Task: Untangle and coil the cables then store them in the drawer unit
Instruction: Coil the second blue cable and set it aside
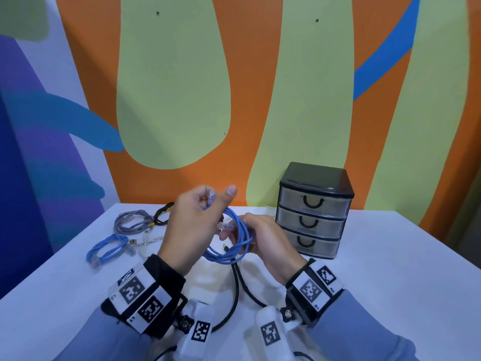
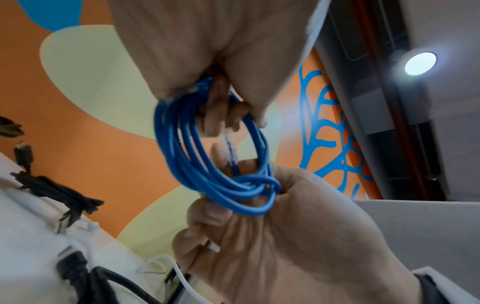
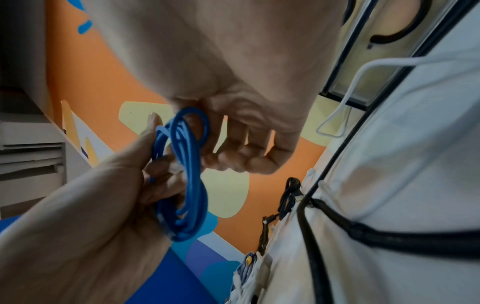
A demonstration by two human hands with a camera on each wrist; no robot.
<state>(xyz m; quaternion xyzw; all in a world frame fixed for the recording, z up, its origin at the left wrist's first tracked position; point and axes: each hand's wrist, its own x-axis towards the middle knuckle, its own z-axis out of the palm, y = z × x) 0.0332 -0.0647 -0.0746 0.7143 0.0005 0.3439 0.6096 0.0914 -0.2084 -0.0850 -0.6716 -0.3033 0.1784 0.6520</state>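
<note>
Holding a coiled blue cable (image 1: 230, 239) above the surface (image 1: 390, 269), left of the 3-drawer unit (image 1: 315, 209): left hand (image 1: 194, 225) fingers curled round one connector end, right hand (image 1: 263, 243) fingers pinching the bundled loops. Lying at far left, another blue coil (image 1: 108, 250) and a grey coil (image 1: 132, 221).

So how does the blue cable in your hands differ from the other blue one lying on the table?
The held blue cable hangs in loose, wide loops, gripped by the left hand and right hand. The other blue cable lies untouched on the table, wound into a tighter bundle. Both are blue with clear plugs.
</note>
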